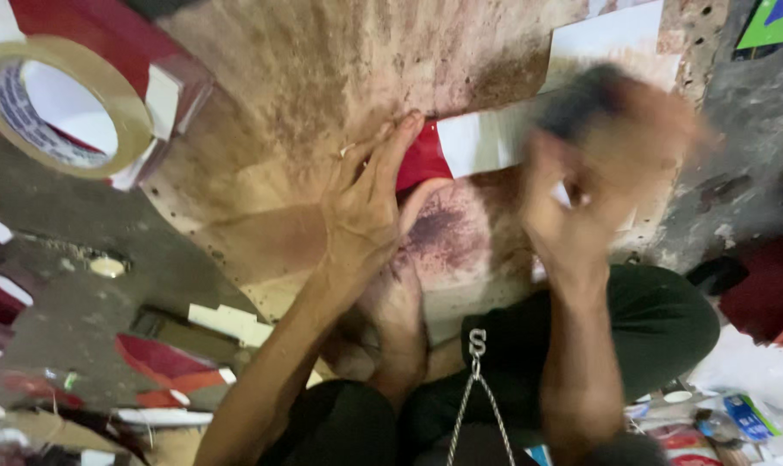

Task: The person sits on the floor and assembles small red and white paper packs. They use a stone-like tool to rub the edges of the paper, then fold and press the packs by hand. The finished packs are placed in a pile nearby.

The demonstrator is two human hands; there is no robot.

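— Pressing flat with the left hand point(370, 203), is that how you read it?

— Yes. Its fingers are stretched out, not curled round anything, and the fingertips point(409, 129) bear down on the red end of the red-and-white paper strip point(460, 147), pinning it to the stained brown board point(322, 78).

— And which way does the strip run?

— Its long axis goes roughly left to right across the board, rising a little toward the right. The red end sits under the left hand; the white part reaches away to the right, toward the right hand point(599, 164).

— So the right hand is on the far end?

— It is over the white part, or just above it, but it is a blur. Something dark shows at its top; I cannot tell what it is, nor whether that grip is closed on it or loose.

— Which hand is nearer the strip?

— The left is in plain contact. The right is close, though touching or apart I cannot say.

— Anything else around?

— A roll of clear tape point(59, 103) lies well apart at the upper left, and a white sheet point(612, 39) lies beyond the strip.
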